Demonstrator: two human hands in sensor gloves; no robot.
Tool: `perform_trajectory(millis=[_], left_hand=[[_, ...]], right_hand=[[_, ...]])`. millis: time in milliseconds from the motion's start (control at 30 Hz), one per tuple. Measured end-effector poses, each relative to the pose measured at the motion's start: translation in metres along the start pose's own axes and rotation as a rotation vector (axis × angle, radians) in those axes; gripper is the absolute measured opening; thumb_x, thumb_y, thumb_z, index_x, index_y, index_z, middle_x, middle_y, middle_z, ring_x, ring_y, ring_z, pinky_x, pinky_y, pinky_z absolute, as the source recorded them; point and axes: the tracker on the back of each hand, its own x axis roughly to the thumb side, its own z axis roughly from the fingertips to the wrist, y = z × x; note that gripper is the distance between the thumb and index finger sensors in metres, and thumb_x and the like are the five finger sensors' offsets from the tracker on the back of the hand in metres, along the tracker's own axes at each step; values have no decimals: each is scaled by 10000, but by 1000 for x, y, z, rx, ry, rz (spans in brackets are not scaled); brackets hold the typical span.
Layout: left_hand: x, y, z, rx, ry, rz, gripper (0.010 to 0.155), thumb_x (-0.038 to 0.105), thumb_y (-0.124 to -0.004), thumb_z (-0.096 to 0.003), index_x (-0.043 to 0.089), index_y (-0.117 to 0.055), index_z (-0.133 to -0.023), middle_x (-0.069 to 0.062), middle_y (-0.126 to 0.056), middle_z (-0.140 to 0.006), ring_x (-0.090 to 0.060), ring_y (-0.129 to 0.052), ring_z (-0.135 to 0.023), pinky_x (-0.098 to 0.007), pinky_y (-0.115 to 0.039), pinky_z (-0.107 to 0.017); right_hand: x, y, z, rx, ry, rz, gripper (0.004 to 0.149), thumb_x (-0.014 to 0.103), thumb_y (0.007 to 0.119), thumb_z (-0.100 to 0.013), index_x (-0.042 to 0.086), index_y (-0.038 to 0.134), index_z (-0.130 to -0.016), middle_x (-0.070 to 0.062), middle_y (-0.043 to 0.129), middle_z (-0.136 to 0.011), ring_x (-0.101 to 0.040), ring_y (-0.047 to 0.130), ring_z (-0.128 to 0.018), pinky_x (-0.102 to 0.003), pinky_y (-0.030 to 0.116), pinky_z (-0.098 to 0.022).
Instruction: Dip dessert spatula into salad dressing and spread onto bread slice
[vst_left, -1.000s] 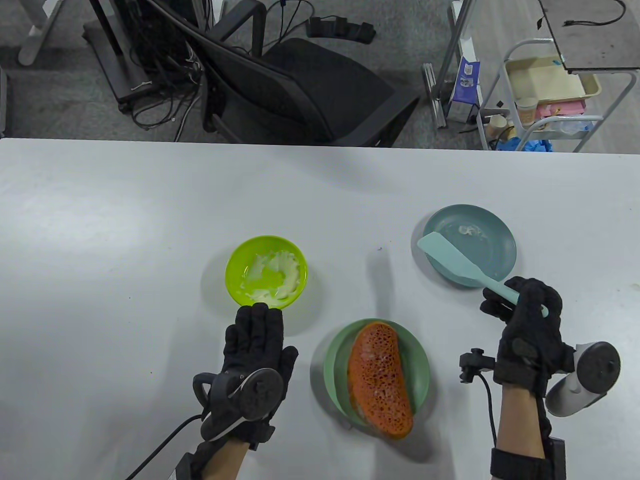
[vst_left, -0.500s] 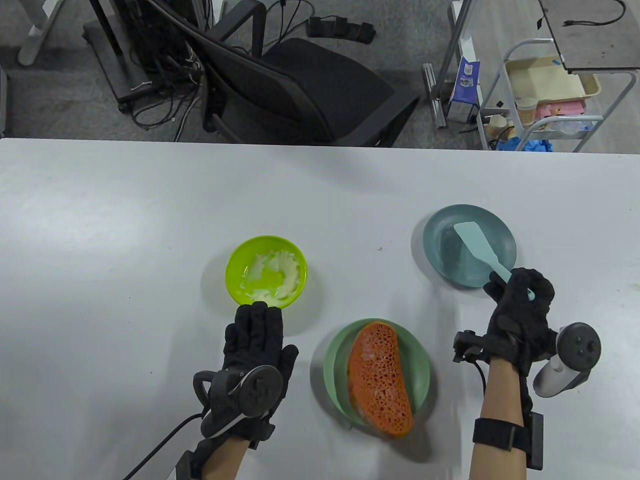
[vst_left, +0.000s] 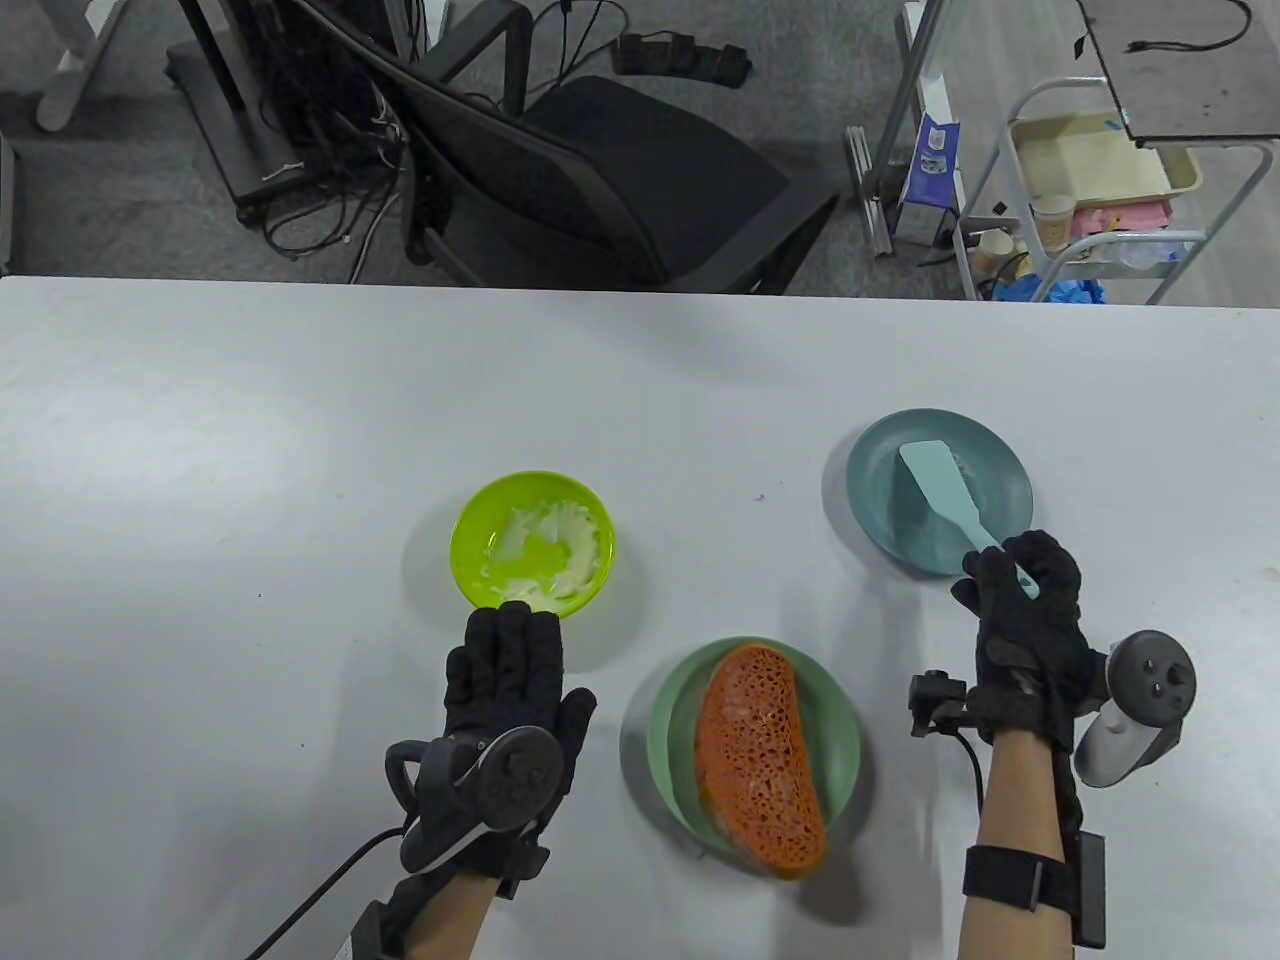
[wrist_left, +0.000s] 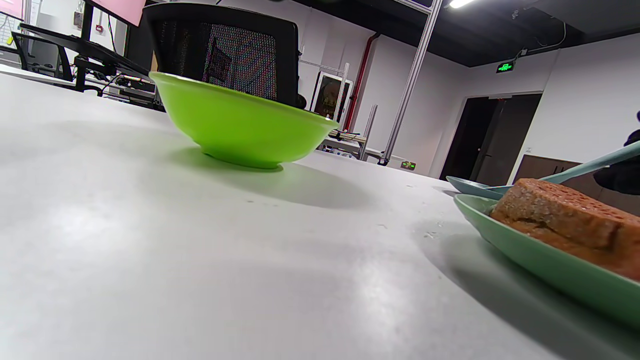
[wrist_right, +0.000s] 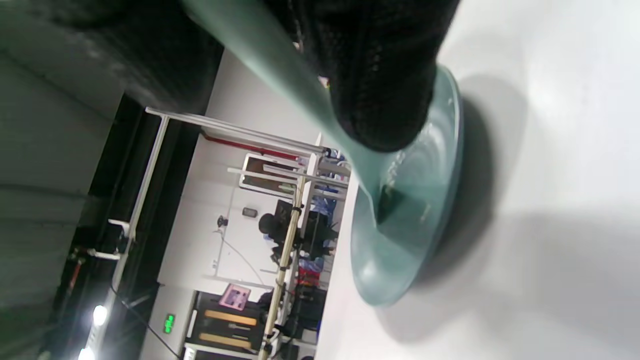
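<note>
We see a lime-green bowl (vst_left: 532, 541), a teal spatula (vst_left: 940, 490) on a blue-grey plate (vst_left: 1000, 470), orange pitted bread (vst_left: 760, 760) — black-gloved hands on a white bench (vst_left: 250, 420).

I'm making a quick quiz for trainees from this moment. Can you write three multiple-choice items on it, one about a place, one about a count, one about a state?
1. Where is the spatula's blade?
A. in the green bowl
B. over the blue plate
C. on the bread

2. How many dishes are on the table?
A. two
B. three
C. five

3. What is the left hand doing?
A. lying flat with straight fingers beside the green bowl
B. gripping the bread
C. holding a spoon

Answers:
1. B: the spatula reaches over the blue plate, its handle gripped by the right hand.
2. B: the green bowl, the blue plate and the pale green plate under the bread.
3. A: the left hand lies on the table with fingers extended, fingertips at the bowl's near rim, holding nothing.
</note>
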Motion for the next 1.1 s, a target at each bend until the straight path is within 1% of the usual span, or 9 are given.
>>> perform_trajectory(millis=[33, 167, 267, 467, 600, 800, 933, 1033, 1100], left_hand=[[0, 0, 0, 2, 0, 0, 732, 515, -445, -562, 109, -285, -1150, -172, -249, -1194, -463, -187, -1083, -610, -280, -734], [0, 0, 0, 5, -4, -3, 740, 523, -453, -561, 112, -282, -1153, -177, -230, -1193, -468, -172, -1079, -617, -277, -732], [0, 0, 1, -2, -6, 5, 741, 524, -455, -562, 113, -277, -1153, -175, -223, -1192, -466, -166, -1079, -618, -272, -732], [1, 0, 1, -6, -8, 3, 745, 525, -457, -563, 112, -269, -1153, -176, -208, -1191, -463, -151, -1075, -618, -262, -730], [2, -1, 2, -9, -10, 3, 743, 524, -459, -563, 114, -270, -1153, -175, -205, -1190, -464, -148, -1073, -618, -260, -729], [2, -1, 2, -16, -12, 6, 742, 523, -459, -563, 114, -274, -1154, -175, -209, -1191, -466, -144, -1074, -618, -252, -728], [2, -1, 2, -16, -15, 10, 743, 524, -460, -563, 115, -274, -1154, -173, -210, -1192, -464, -144, -1074, -610, -246, -726], [3, -2, 2, -12, -20, 17, 745, 526, -464, -563, 114, -279, -1155, -175, -216, -1193, -464, -148, -1076, -612, -249, -726], [3, -2, 3, -15, -23, 22, 749, 533, -469, -562, 113, -287, -1155, -179, -230, -1194, -471, -168, -1078, -617, -259, -727]], right_hand=[[2, -1, 0, 1, -20, 46, 641, 439, 856, -458, 263, 543, -990, -168, 528, -1062, -390, 919, -753, -373, 906, -541], [11, -2, 3, 34, -86, 237, 600, 401, 886, -438, 263, 613, -954, -182, 536, -1056, -394, 926, -717, -393, 907, -506], [13, 0, 5, 57, -116, 354, 594, 379, 892, -437, 238, 628, -950, -197, 585, -1027, -379, 960, -669, -377, 930, -462], [16, 11, 17, 65, -238, 753, 600, 378, 890, -438, 193, 638, -950, -207, 698, -944, -340, 1035, -525, -328, 979, -346], [14, 18, 22, 56, -267, 878, 595, 366, 900, -434, 166, 658, -939, -227, 731, -904, -317, 1064, -484, -293, 1018, -303], [5, 22, 25, 87, -227, 920, 619, 374, 898, -434, 161, 647, -959, -237, 719, -919, -350, 1034, -566, -320, 1001, -376], [2, 20, 29, 109, -199, 914, 662, 424, 871, -441, 161, 612, -991, -245, 684, -950, -393, 978, -651, -361, 960, -452], [6, 17, 35, 115, -180, 967, 707, 527, 814, -440, 199, 572, -1018, -213, 614, -1019, -452, 841, -785, -467, 855, -541], [11, 14, 41, 107, -197, 1013, 725, 580, 776, -440, 222, 551, -1028, -196, 582, -1043, -462, 774, -840, -480, 817, -578]])
